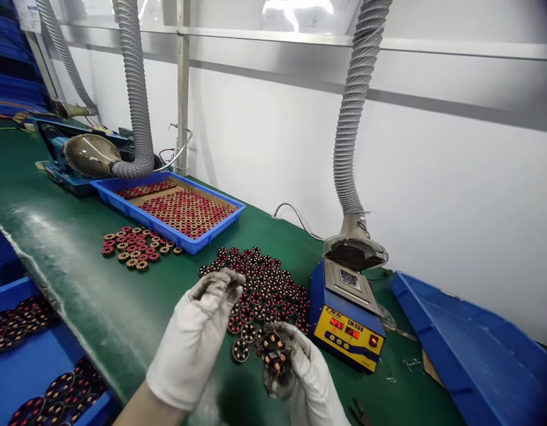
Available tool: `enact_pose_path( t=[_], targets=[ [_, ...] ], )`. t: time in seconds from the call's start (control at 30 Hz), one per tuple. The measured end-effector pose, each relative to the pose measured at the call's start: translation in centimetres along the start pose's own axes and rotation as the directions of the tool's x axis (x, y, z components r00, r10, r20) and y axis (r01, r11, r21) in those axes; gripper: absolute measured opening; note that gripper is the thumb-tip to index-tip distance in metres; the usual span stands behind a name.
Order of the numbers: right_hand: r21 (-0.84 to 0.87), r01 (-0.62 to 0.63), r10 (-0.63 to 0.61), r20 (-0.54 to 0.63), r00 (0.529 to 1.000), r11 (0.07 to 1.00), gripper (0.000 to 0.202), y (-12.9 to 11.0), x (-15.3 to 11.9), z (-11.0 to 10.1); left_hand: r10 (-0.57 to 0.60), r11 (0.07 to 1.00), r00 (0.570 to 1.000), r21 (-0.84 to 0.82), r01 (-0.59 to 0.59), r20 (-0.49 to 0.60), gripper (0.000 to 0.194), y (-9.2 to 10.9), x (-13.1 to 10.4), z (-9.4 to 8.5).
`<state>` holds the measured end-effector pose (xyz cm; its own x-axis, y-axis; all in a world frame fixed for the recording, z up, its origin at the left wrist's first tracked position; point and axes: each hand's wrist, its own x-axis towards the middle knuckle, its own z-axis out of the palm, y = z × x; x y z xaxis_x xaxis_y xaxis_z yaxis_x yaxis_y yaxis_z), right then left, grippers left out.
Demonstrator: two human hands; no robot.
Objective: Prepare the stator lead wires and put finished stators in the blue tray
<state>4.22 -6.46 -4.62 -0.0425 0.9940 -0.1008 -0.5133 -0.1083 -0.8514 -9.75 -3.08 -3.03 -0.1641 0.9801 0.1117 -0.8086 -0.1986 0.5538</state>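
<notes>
My right hand (306, 373), in a white glove with dirty fingertips, is closed around a small motor stator (274, 352) with copper windings, its face turned toward me. My left hand (197, 331), gloved too, is raised to the left with thumb and fingers pressed together. Whatever those fingertips hold, if anything, is hidden. Just beyond both hands spreads a loose pile of stators (264, 284) with black rims and red or copper-coloured poles. One stator (240, 350) lies at the pile's near edge, between the hands.
A blue-and-yellow heated solder pot (346, 334) with lit digits stands right, under an extraction hose (355, 106). Beyond it lies a blue tray (477, 343). Rows of stators fill another tray (197, 244) at the back, beside a smaller pile (138, 245). Blue bins sit lower left.
</notes>
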Motion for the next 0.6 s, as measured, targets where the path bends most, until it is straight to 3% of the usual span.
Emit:
enact_pose_path(
  t=[0.1,0.17,0.23,0.33,0.43,0.5,0.6],
  targets=[
    [-0.025,0.025,-0.025,0.010,1.000,0.999,0.029,0.4,0.3,-0.8,-0.009,0.958,0.998,0.287,-0.011,0.070,0.014,0.4,-1.0,-1.1],
    [-0.052,0.044,-0.043,0.026,0.999,0.998,0.029,0.7,0.5,-0.9,-0.086,0.878,0.989,0.477,0.020,0.116,0.022,0.4,-2.0,-2.0],
    [-0.045,0.062,-0.061,0.020,0.998,0.997,0.029,0.8,0.4,-0.6,-0.125,0.764,0.976,0.645,-0.020,0.178,0.036,0.3,-2.9,-2.7],
    [0.034,0.053,-0.053,-0.018,0.998,0.998,0.028,0.9,0.2,-0.2,-0.085,0.512,0.929,0.816,-0.269,0.360,0.043,0.4,-3.8,-3.3],
    [0.085,-0.028,0.029,-0.013,0.999,0.996,0.029,1.8,0.4,-0.5,-0.074,0.213,0.826,0.818,-0.535,0.559,0.038,0.7,-4.0,-3.2],
    [0.031,-0.080,0.081,-0.005,0.997,0.996,0.031,3.2,1.0,-1.4,-0.041,-0.008,0.781,0.782,-0.623,0.623,0.030,0.9,-4.0,-3.2],
    [-0.219,-0.030,0.037,0.028,0.999,0.975,0.029,6.6,2.1,-2.8,-0.014,-0.258,0.766,0.738,-0.624,0.643,0.019,1.3,-4.3,-4.1]
  ],
)
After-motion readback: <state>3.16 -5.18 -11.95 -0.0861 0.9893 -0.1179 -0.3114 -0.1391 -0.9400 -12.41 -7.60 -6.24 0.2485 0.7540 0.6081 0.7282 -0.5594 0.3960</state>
